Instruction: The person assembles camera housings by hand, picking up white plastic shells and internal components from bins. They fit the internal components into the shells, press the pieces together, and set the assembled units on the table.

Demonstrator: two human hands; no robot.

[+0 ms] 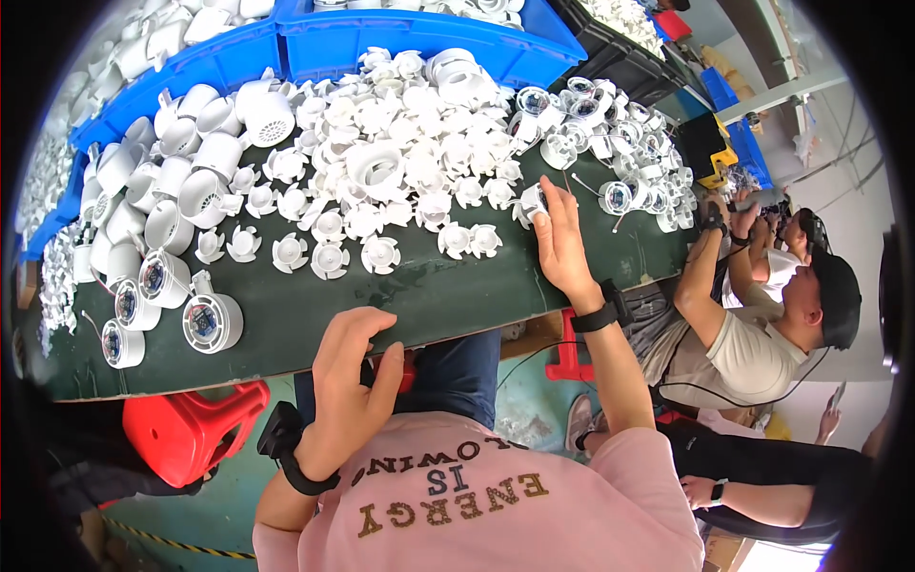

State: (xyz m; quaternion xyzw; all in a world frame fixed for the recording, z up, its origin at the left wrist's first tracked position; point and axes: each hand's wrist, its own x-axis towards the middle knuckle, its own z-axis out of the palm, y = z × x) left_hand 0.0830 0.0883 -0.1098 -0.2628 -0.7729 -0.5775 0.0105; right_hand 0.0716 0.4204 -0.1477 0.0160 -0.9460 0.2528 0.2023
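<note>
My left hand (353, 381) hovers at the table's near edge, thumb and fingers apart, holding nothing. Farther right, my right hand (564, 250) reaches over the dark green tabletop (438, 305), its thumb and fingers around a small white round part with a dark centre (531, 202); the fingers partly hide that part. Left of it lies a big heap of white finned plastic rings (400, 133), with several loose ones along its front. Similar white parts with glassy, dark centres (615, 197) are piled to the right. On the left stand white cups (203, 196) and several filled round housings (212, 321).
Blue bins (429, 36) of white parts line the back, beside a black crate (624, 62). A red stool (181, 439) stands below the table at left. Co-workers sit along the right, one in a black cap (839, 300). A yellow-and-black bin (715, 153) is near them.
</note>
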